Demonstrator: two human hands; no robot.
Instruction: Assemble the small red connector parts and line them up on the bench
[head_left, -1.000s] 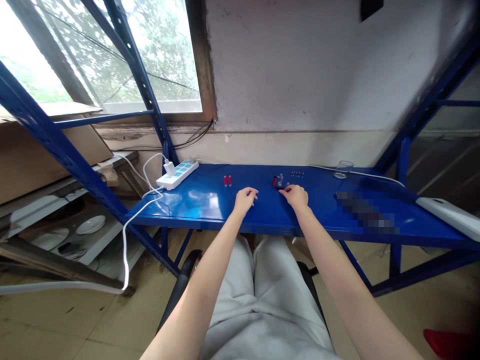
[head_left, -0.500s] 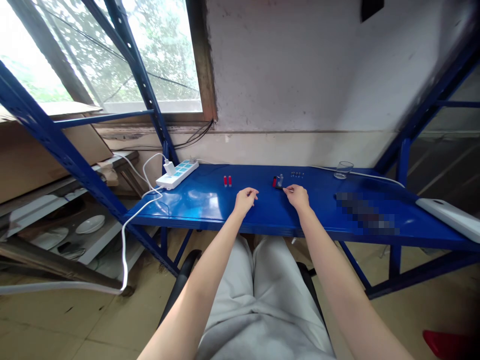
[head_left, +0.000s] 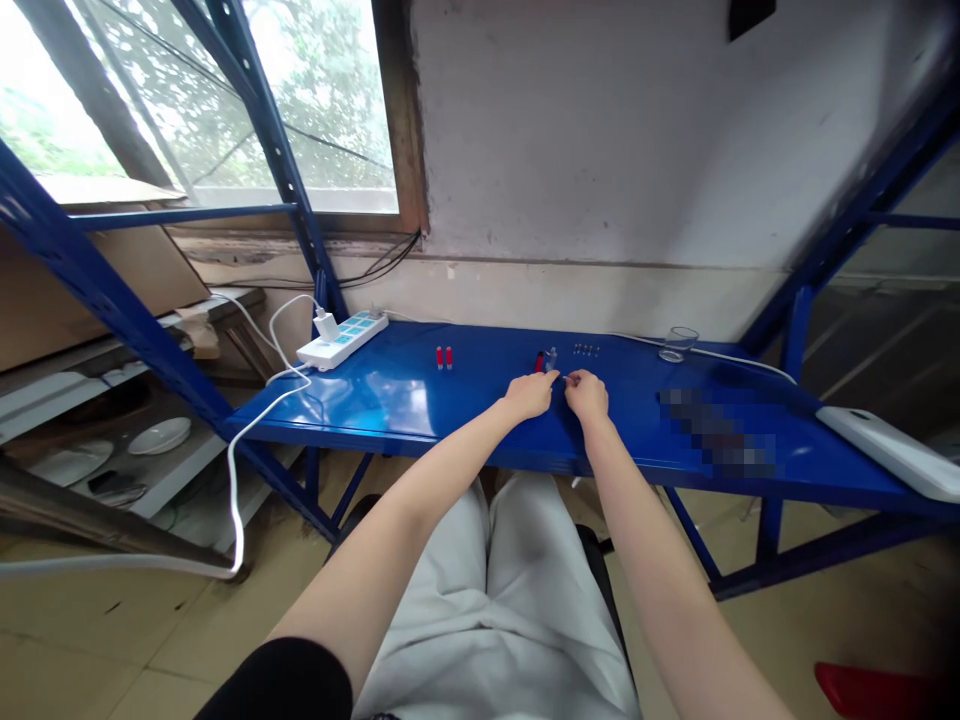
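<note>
My right hand (head_left: 587, 396) is over the middle of the blue table, thumb and fingers pinched together. What they hold is too small to make out. Close on its left, my left hand (head_left: 531, 394) reaches across with its index finger stretched toward the right fingertips. Just behind the left hand stand a small red piece with a dark top (head_left: 539, 361) and a small clear piece (head_left: 552, 358); their lower parts are partly hidden. Several tiny metal pieces (head_left: 586, 350) lie in rows farther back. To the left stand two small red cylinders (head_left: 444, 357) with pale ends.
A white power strip (head_left: 343, 340) with a plug and cable lies at the table's left end. A clear glass (head_left: 679, 344) stands at the back right. A blurred dark object (head_left: 720, 432) and a white device (head_left: 892, 450) are on the right. Blue posts (head_left: 796, 330) frame the table.
My left hand has moved right, up beside the right hand. The right hand stays pinched in nearly the same place. The whole view has shifted slightly.
</note>
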